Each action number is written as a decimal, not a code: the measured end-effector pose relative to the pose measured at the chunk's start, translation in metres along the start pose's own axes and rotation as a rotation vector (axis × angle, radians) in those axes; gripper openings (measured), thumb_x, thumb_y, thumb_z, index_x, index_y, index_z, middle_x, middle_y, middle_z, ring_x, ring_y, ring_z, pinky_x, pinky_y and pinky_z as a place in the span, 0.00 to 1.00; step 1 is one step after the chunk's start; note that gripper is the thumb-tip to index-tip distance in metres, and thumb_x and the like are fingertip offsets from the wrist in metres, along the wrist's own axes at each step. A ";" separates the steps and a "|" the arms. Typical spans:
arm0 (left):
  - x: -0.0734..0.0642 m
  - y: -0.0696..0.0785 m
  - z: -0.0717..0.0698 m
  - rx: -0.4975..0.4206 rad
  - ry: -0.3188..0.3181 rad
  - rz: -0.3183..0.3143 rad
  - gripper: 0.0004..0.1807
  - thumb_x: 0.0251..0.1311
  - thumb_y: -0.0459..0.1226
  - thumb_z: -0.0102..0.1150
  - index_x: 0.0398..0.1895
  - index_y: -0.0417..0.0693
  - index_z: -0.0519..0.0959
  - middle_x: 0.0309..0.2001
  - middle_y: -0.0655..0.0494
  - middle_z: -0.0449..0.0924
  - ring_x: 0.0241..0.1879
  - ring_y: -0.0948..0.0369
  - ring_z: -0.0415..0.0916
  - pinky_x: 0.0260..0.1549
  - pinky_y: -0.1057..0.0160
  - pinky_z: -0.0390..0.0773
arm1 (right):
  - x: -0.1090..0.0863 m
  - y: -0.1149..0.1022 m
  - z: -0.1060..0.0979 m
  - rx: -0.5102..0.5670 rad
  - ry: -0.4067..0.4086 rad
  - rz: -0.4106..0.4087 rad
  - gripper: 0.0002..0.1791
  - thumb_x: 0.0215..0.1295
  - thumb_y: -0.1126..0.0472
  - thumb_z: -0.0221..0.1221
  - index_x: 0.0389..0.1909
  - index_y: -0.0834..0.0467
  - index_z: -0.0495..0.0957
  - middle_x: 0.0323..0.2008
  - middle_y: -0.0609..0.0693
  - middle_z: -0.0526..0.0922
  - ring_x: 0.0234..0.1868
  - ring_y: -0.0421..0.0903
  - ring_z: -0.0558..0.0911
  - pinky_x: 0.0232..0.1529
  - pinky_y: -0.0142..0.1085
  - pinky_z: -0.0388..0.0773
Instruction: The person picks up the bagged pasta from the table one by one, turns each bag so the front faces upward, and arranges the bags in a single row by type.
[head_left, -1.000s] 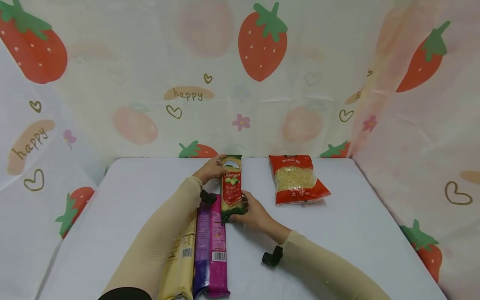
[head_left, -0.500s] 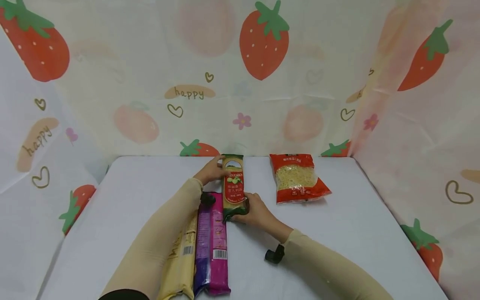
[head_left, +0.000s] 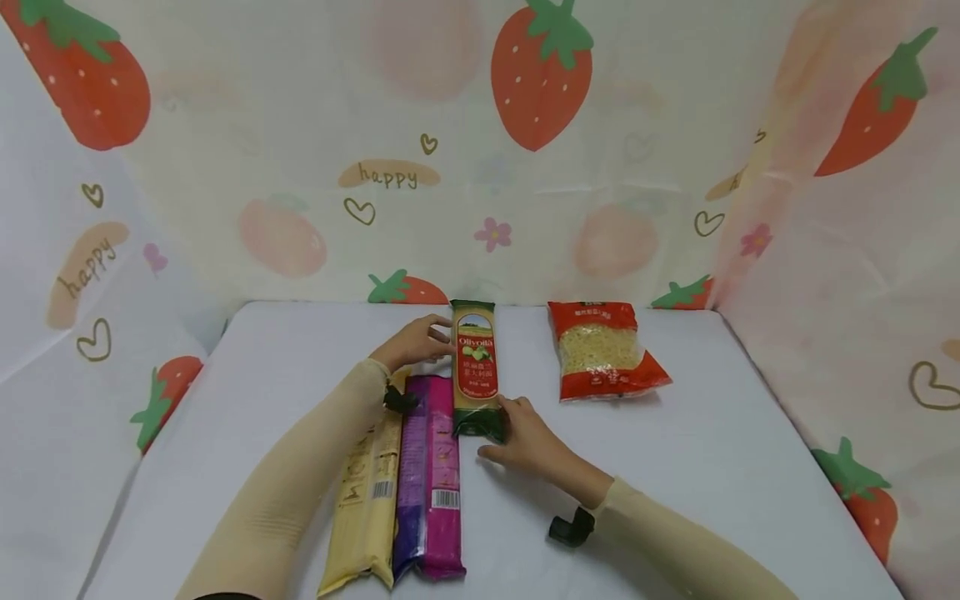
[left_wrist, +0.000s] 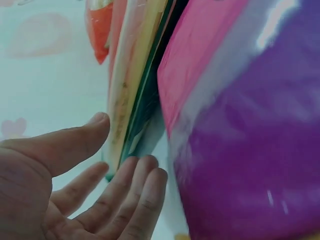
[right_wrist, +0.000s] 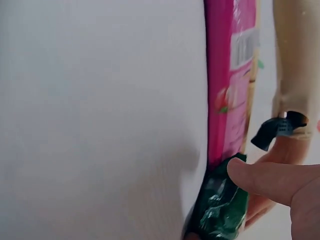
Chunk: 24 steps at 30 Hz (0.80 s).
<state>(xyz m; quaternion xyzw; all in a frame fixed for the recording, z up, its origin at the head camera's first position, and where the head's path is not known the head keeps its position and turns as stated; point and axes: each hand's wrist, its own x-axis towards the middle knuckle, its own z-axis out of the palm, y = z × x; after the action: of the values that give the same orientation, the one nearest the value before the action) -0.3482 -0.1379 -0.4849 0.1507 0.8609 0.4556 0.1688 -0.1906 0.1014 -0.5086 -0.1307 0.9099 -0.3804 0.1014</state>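
In the head view a red, gold and green spaghetti pack (head_left: pixel 475 367) lies with its label up, at the far end of a purple and pink pack (head_left: pixel 433 475). My left hand (head_left: pixel 415 343) is at the spaghetti pack's upper left side, fingers extended. The left wrist view shows that hand's fingers (left_wrist: pixel 107 210) spread loosely beside the pack's edge. At the lower right corner is my right hand (head_left: pixel 528 437), its fingertips by the green end and its thumb apart from it. From the right wrist, the thumb (right_wrist: pixel 242 172) overlaps the green wrapper end (right_wrist: pixel 220 205).
A yellow pack (head_left: pixel 363 508) lies along the left side of the purple and pink one. Farther right on the white table (head_left: pixel 675 467) is a red bag of short pasta (head_left: pixel 600 350). A strawberry-print curtain (head_left: pixel 450 233) stands behind the table's back edge.
Both hands have loosened from the spaghetti pack: the right thumb has come off its lower end and the left fingers have drawn leftward. The pack now lies flat; the view has shifted slightly.
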 end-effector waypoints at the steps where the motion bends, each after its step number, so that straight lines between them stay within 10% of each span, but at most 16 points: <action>1: -0.003 0.000 -0.003 0.018 -0.007 0.013 0.34 0.76 0.35 0.64 0.79 0.33 0.64 0.66 0.27 0.77 0.57 0.39 0.84 0.54 0.48 0.86 | -0.003 -0.001 0.000 0.003 0.000 0.002 0.51 0.60 0.54 0.80 0.80 0.65 0.65 0.59 0.62 0.75 0.59 0.54 0.78 0.64 0.54 0.80; 24: -0.064 -0.006 -0.003 0.441 -0.084 0.090 0.30 0.78 0.46 0.62 0.73 0.35 0.74 0.67 0.36 0.78 0.69 0.42 0.75 0.70 0.42 0.73 | -0.062 -0.024 0.017 0.035 -0.090 -0.167 0.55 0.65 0.48 0.77 0.84 0.61 0.58 0.77 0.61 0.64 0.76 0.59 0.69 0.72 0.60 0.72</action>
<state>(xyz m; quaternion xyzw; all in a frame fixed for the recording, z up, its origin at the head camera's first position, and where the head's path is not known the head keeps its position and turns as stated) -0.2927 -0.1698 -0.4783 0.2411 0.9244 0.2567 0.1467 -0.1231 0.0930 -0.4978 -0.2213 0.8835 -0.3973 0.1123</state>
